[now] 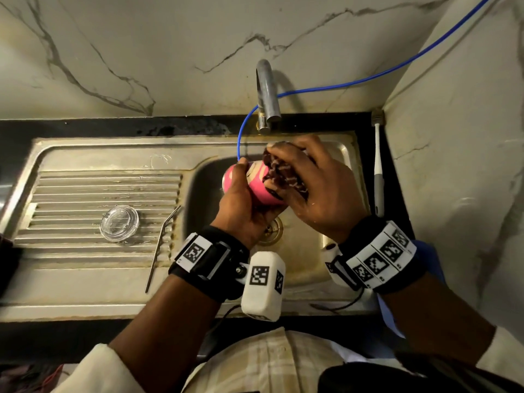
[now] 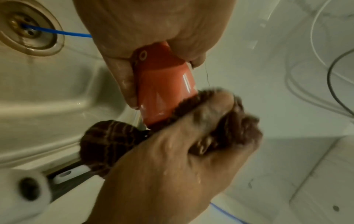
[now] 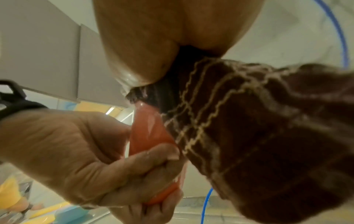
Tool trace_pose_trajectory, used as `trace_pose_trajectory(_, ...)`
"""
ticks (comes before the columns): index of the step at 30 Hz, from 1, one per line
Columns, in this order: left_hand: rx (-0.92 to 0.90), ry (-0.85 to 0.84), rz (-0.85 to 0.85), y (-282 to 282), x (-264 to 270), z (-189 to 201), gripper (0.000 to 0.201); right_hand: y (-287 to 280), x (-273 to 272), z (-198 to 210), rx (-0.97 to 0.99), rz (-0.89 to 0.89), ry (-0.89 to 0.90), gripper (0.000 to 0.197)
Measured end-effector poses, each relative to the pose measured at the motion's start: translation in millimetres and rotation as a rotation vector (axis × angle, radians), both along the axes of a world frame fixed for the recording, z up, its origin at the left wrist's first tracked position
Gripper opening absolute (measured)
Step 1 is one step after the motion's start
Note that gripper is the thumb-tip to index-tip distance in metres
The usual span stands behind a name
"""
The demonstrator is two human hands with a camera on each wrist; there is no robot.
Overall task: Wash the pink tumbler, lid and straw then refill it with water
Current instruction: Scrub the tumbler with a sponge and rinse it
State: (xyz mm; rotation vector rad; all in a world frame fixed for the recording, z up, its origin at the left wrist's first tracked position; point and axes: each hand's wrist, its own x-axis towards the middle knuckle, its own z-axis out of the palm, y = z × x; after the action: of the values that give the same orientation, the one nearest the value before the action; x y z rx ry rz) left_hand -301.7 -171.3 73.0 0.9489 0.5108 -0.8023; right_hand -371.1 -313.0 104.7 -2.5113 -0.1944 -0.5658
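My left hand [image 1: 246, 194] grips the pink tumbler [image 1: 259, 185] on its side above the sink basin [image 1: 204, 194]. My right hand [image 1: 309, 177] holds a dark brown checked cloth [image 1: 283, 171] bunched against the tumbler's right end. In the left wrist view the tumbler [image 2: 162, 91] shows wet between my left hand [image 2: 153, 37] and the cloth [image 2: 226, 121] in my right hand [image 2: 172, 159]. The right wrist view shows the cloth [image 3: 258, 136] pressed to the tumbler [image 3: 149, 131], with left fingers [image 3: 134, 166] curled round it. The clear lid [image 1: 119, 222] and the metal straw [image 1: 161, 245] lie on the drainboard.
A steel tap [image 1: 266, 92] stands behind the basin, and a blue tube [image 1: 368, 78] runs from the wall down into the drain [image 1: 272, 231]. A white brush [image 1: 378, 171] lies along the sink's right edge. The ribbed drainboard [image 1: 85, 194] lies at left.
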Motion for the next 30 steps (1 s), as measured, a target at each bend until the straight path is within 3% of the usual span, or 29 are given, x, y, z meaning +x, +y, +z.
trace_pose_trajectory(3,0.079,-0.063,0.032,0,-2,-4,0.092,1,6,3,-0.120,0.035,0.029,0.050)
trace_pose_trajectory(5,0.108,-0.086,0.075,-1,1,-1,0.112,0,10,-3,0.011,-0.035,0.035,0.047)
trace_pose_trajectory(6,0.111,-0.111,0.107,-1,4,2,0.111,0,11,-8,0.112,-0.090,0.020,0.044)
trace_pose_trajectory(9,0.098,-0.171,0.186,0,12,5,0.091,3,12,-21,0.438,-0.258,-0.003,0.034)
trace_pose_trajectory(11,0.098,-0.195,0.188,-2,9,5,0.079,5,9,-24,0.717,-0.342,0.185,0.031)
trace_pose_trajectory(13,0.118,-0.190,0.212,-4,2,8,0.060,3,7,-30,0.963,-0.429,0.379,0.040)
trace_pose_trajectory(16,0.089,-0.232,0.212,-9,-2,13,0.043,-2,10,-38,1.279,-0.551,0.523,0.047)
trace_pose_trajectory(19,0.071,-0.356,0.202,-18,4,19,0.046,1,5,-38,1.733,-0.337,0.676,0.043)
trace_pose_trajectory(21,0.086,-0.450,0.193,-22,9,23,0.049,9,0,-37,1.885,-0.173,0.782,0.036)
trace_pose_trajectory(25,0.160,-0.611,0.176,-23,12,19,0.053,13,-4,-46,2.020,0.049,0.844,0.031)
trace_pose_trajectory(30,0.262,-0.819,0.141,-14,14,3,0.064,2,-14,-43,2.004,0.228,1.021,0.027)
